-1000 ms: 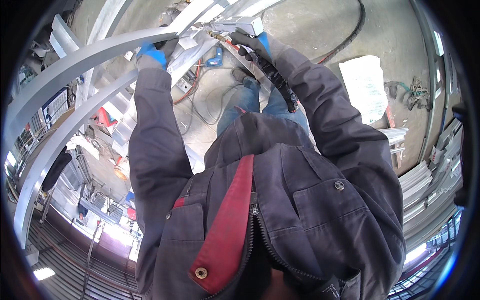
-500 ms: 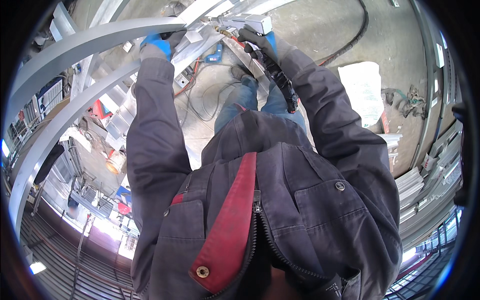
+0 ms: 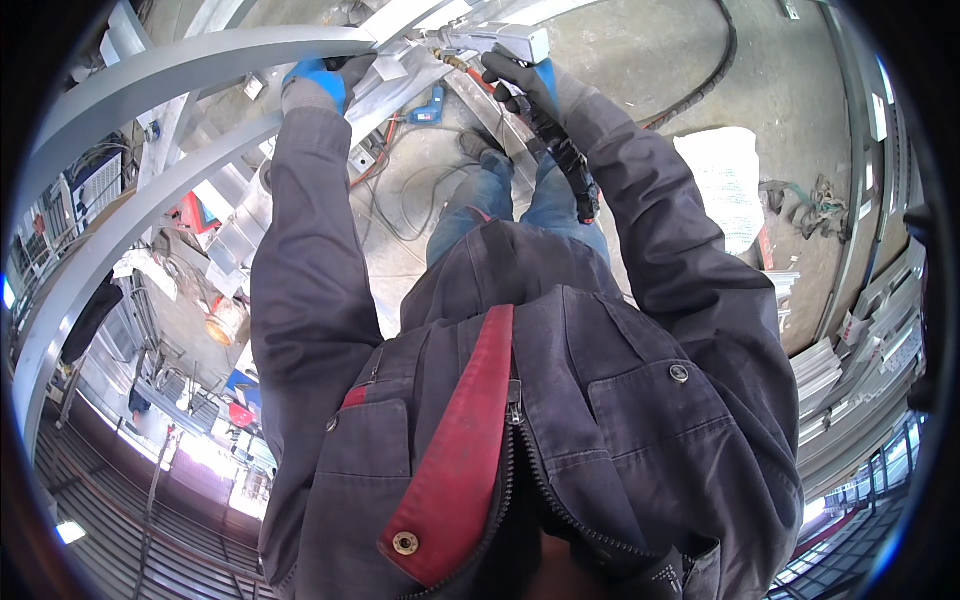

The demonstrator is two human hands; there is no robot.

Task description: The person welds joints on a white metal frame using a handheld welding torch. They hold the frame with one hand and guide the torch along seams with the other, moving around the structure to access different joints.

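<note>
My left hand (image 3: 318, 82), in a blue and black glove, is closed around the near edge of a long grey metal beam (image 3: 215, 58). Part of its fingers is hidden by the beam. My right hand (image 3: 520, 80), gloved alike, is wrapped around the grip of a welding gun (image 3: 515, 42) with a grey boxy body and a brass-coloured nozzle end. From this hand a black-wrapped cable (image 3: 565, 160) hangs down toward my right thigh. The nozzle end lies close to the joint where several grey metal bars meet, right of my left hand.
A blue power tool (image 3: 427, 108) lies by my feet, with thin cables looping over the floor. A white sack (image 3: 722, 190) lies to the right, and a thick black hose (image 3: 725, 60) curves beyond. Metal profiles (image 3: 815, 370) are stacked at the right. A second grey beam (image 3: 150, 215) arcs along the left.
My right hand and the welding gun have shifted very slightly to the right. My left hand keeps its place on the beam.
</note>
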